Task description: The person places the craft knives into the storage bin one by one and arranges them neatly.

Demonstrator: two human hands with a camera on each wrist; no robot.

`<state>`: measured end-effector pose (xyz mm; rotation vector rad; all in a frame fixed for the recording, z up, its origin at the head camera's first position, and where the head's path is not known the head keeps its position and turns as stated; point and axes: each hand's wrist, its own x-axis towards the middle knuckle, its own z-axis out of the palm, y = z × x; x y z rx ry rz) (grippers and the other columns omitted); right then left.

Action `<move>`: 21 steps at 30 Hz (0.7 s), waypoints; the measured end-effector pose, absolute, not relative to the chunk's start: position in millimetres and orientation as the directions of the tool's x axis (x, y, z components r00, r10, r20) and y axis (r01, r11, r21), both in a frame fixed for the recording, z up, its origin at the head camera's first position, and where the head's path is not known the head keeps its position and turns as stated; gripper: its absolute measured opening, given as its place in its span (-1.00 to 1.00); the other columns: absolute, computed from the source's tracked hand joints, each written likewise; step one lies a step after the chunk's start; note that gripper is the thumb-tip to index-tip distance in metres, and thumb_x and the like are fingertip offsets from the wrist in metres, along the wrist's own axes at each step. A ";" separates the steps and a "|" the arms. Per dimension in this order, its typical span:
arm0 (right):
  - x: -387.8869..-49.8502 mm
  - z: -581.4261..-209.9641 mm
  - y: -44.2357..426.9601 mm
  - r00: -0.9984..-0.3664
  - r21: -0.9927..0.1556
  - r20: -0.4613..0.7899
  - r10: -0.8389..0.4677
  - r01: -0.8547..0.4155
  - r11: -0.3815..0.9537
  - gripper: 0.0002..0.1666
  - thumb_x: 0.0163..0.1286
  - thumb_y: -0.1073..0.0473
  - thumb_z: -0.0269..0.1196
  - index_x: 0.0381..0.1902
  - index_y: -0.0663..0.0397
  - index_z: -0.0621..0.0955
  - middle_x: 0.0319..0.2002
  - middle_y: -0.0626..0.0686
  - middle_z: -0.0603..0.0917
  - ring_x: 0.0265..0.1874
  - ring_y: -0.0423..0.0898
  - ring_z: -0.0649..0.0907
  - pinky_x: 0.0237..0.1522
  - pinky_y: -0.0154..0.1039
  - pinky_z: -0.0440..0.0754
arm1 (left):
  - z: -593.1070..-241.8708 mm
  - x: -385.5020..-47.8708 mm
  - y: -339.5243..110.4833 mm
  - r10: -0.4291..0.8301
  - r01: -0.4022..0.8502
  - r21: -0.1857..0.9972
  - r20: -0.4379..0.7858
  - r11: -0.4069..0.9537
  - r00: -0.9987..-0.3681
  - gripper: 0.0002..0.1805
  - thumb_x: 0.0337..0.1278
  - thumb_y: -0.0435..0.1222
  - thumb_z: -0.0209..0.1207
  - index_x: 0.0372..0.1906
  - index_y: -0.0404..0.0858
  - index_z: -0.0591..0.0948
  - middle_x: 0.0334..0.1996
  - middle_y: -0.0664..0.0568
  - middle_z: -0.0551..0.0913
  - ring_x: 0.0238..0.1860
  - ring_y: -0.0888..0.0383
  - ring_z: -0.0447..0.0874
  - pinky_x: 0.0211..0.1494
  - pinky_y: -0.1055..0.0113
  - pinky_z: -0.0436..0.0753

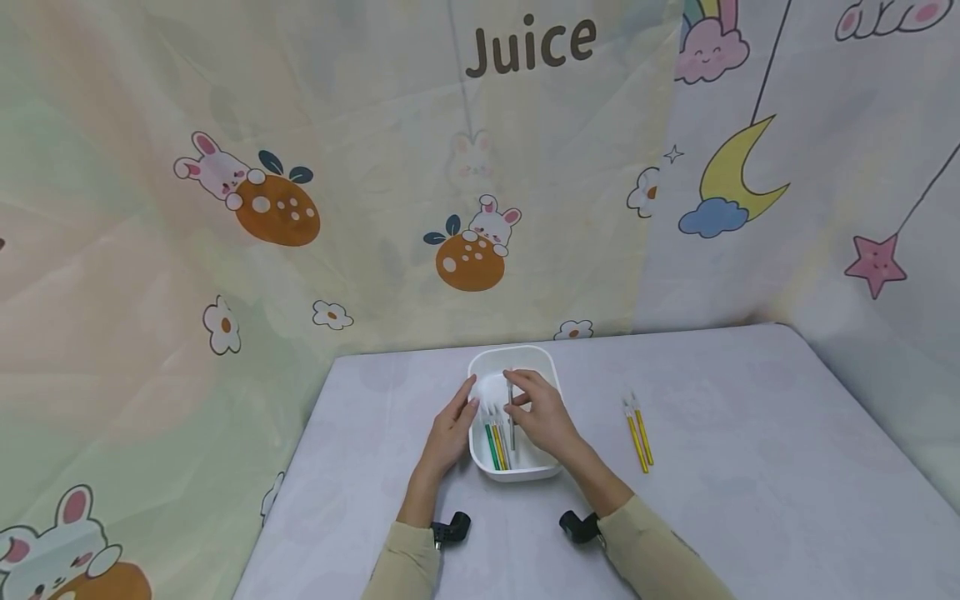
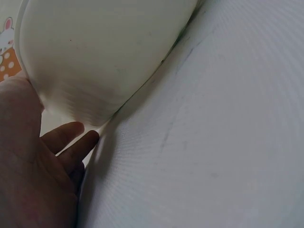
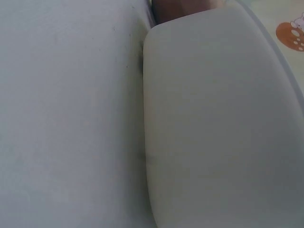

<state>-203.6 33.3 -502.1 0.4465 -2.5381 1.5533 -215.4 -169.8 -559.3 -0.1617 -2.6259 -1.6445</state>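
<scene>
A white tray (image 1: 517,477) stands on the table. My left hand (image 1: 447,429) holds its left side, with the thumb at the rim; in the left wrist view, fingers (image 2: 78,148) lie by the outer wall. Over the inside of the tray, my right hand (image 1: 543,415) pinches a thin grey pen-like stick (image 1: 512,392), held roughly lengthwise. Several similar sticks (image 1: 494,446), green, yellow and grey with pale tips, lie side by side in the tray's near left part. The right wrist view shows the tray's outer wall (image 3: 218,118); the right hand's grip is hidden there.
Two yellow sticks (image 1: 638,437) with pale tips lie on the table right of the tray. The table (image 1: 765,467) has a pale cloth. A printed curtain (image 1: 390,208) hangs behind its far edge. Black wrist devices (image 1: 579,527) sit at both sleeves.
</scene>
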 end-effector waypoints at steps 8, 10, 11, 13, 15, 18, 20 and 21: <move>-207.6 -501.5 29.2 -0.967 -0.854 0.159 -0.201 -0.237 0.464 -0.27 0.30 0.46 0.41 0.43 0.09 0.54 0.37 0.14 0.54 -0.11 -0.02 0.76 -0.34 -0.45 0.77 | -557.0 -214.3 -169.3 0.069 0.100 0.899 0.078 0.427 -0.995 -0.45 0.60 0.13 -0.04 0.58 0.35 0.28 0.60 0.31 0.24 0.65 0.09 0.16 0.65 -0.13 0.23; -207.6 -501.0 28.9 -0.969 -0.849 0.139 -0.202 -0.222 0.480 -0.27 0.30 0.44 0.42 0.42 0.07 0.55 0.36 0.14 0.55 -0.13 -0.05 0.76 -0.34 -0.45 0.77 | -557.0 -214.5 -169.3 0.069 0.106 0.898 0.085 0.428 -0.994 -0.43 0.60 0.12 -0.04 0.59 0.30 0.28 0.61 0.29 0.23 0.65 0.06 0.16 0.65 -0.14 0.23; -207.7 -500.9 28.8 -0.970 -0.847 0.131 -0.202 -0.216 0.486 -0.27 0.30 0.44 0.43 0.42 0.06 0.56 0.36 0.14 0.55 -0.14 -0.06 0.76 -0.34 -0.45 0.77 | -557.1 -214.5 -169.3 0.070 0.110 0.898 0.088 0.427 -0.994 -0.43 0.60 0.12 -0.03 0.60 0.29 0.28 0.61 0.28 0.23 0.65 0.06 0.16 0.64 -0.14 0.23; -208.1 -501.1 28.8 -0.972 -0.844 0.117 -0.203 -0.205 0.496 -0.27 0.29 0.43 0.43 0.42 0.05 0.56 0.36 0.13 0.56 -0.16 -0.09 0.75 -0.33 -0.45 0.77 | -557.2 -214.7 -169.3 0.070 0.110 0.897 0.088 0.428 -0.994 -0.43 0.60 0.11 -0.03 0.60 0.29 0.28 0.61 0.28 0.23 0.65 0.06 0.17 0.65 -0.13 0.23; -208.4 -501.6 29.0 -0.972 -0.843 0.108 -0.208 -0.201 0.499 -0.27 0.29 0.43 0.43 0.42 0.05 0.56 0.36 0.14 0.55 -0.17 -0.10 0.75 -0.33 -0.45 0.77 | -557.6 -214.4 -169.5 0.070 0.113 0.895 0.092 0.432 -0.993 -0.43 0.60 0.10 -0.03 0.59 0.30 0.28 0.61 0.28 0.23 0.64 0.06 0.17 0.64 -0.13 0.24; -209.1 -503.2 29.5 -0.969 -0.844 0.106 -0.221 -0.205 0.495 -0.27 0.30 0.43 0.42 0.42 0.08 0.55 0.36 0.15 0.55 -0.15 -0.08 0.75 -0.31 -0.44 0.78 | -557.4 -213.8 -169.6 0.073 0.120 0.895 0.098 0.430 -0.992 -0.44 0.62 0.08 -0.03 0.60 0.26 0.29 0.61 0.28 0.24 0.64 0.08 0.18 0.65 -0.11 0.24; -209.7 -504.1 29.9 -0.968 -0.844 0.105 -0.228 -0.208 0.495 -0.27 0.30 0.44 0.42 0.42 0.08 0.55 0.35 0.15 0.56 -0.13 -0.07 0.76 -0.29 -0.42 0.78 | -557.0 -213.7 -169.5 0.074 0.123 0.894 0.100 0.430 -0.992 -0.44 0.63 0.06 -0.04 0.60 0.24 0.29 0.60 0.30 0.24 0.64 0.10 0.18 0.66 -0.08 0.23; -209.9 -504.7 30.1 -0.967 -0.842 0.103 -0.231 -0.208 0.497 -0.27 0.30 0.43 0.42 0.42 0.07 0.55 0.35 0.14 0.56 -0.12 -0.06 0.76 -0.28 -0.42 0.78 | -556.9 -213.7 -169.6 0.075 0.124 0.894 0.102 0.430 -0.992 -0.44 0.63 0.05 -0.04 0.60 0.22 0.29 0.60 0.30 0.24 0.64 0.11 0.18 0.66 -0.07 0.23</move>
